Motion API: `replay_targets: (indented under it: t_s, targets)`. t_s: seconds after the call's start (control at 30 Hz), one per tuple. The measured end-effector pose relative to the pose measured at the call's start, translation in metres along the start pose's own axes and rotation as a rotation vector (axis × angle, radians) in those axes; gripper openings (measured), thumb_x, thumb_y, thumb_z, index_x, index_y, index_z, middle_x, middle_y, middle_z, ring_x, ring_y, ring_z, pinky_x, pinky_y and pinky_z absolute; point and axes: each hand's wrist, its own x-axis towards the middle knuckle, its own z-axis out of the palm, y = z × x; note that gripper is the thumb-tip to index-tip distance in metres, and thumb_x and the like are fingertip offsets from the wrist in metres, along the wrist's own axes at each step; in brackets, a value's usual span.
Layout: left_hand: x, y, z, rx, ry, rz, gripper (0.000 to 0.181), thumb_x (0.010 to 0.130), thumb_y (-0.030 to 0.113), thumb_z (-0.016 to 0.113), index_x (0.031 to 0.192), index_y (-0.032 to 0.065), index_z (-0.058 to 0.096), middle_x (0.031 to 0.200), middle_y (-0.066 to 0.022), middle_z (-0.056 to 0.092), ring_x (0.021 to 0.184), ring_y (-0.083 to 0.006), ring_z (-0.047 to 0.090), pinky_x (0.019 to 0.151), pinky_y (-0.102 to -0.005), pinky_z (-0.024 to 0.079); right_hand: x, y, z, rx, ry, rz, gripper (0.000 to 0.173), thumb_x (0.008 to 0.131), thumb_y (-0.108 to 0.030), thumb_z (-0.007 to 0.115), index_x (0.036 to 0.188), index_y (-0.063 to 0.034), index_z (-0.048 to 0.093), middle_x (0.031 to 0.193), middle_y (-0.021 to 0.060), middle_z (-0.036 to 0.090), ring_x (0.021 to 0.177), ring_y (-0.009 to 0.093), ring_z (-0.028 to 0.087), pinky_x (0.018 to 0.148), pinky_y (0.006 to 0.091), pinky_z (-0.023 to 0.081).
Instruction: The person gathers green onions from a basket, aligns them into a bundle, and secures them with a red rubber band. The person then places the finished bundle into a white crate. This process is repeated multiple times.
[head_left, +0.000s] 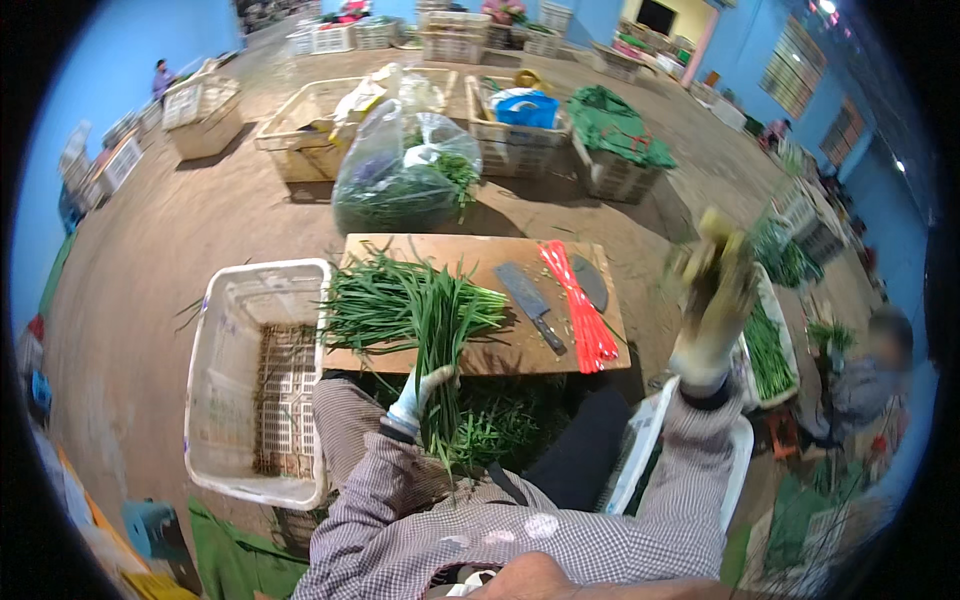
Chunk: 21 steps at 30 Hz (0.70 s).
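Note:
My left hand (424, 394), in a pale glove, is closed around a bunch of long green garlic chives (442, 322) at the near edge of the wooden board (480, 364). Behind it, a larger pile of the same greens (375, 307) lies on the board, pale stem ends to the right. Raised at the right, my right hand (716, 277) wears a soiled, yellowish glove and is blurred; whether it holds anything is unclear. A cleaver (532, 300) with a dark handle lies on the board beside a bundle of red ties (577, 307) and a dark rounded plate (590, 283).
A white plastic crate (199, 390) stands left of the board. Beyond it are a clear bag of greens (397, 187) and several crates (300, 161). On the right are a crate of chives (769, 352) and a seated person (862, 390). Loose greens (502, 431) lie below the board.

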Motion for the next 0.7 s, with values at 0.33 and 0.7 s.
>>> replay_targets:
  t_s: [0.33, 0.7]
  targets:
    - [0.019, 0.076, -0.013, 0.087, 0.112, 0.438, 0.024, 0.089, 0.025, 0.068, 0.095, 0.0027, 0.062, 0.081, -0.0023, 0.063, 0.071, -0.012, 0.057, 0.062, -0.0309, 0.046, -0.246, 0.186, 0.011, -0.895, -1.457, 0.55, 0.066, 0.086, -0.06, 0.057, 0.12, -0.0035, 0.061, 0.112, 0.0222, 0.064, 0.106, 0.038, 0.06, 0.09, 0.0413, 0.049]
    - [0.065, 0.053, 0.105, 0.433, -0.277, 0.457, 0.034, 0.084, 0.009, 0.071, 0.115, 0.0022, 0.058, 0.095, -0.0055, 0.066, 0.085, -0.0143, 0.059, 0.076, -0.0306, 0.051, -0.072, 0.152, 0.035, -0.238, -0.649, 0.535, 0.036, 0.088, -0.017, 0.068, 0.121, -0.0043, 0.058, 0.11, 0.0057, 0.065, 0.095, 0.017, 0.062, 0.079, 0.0335, 0.051]
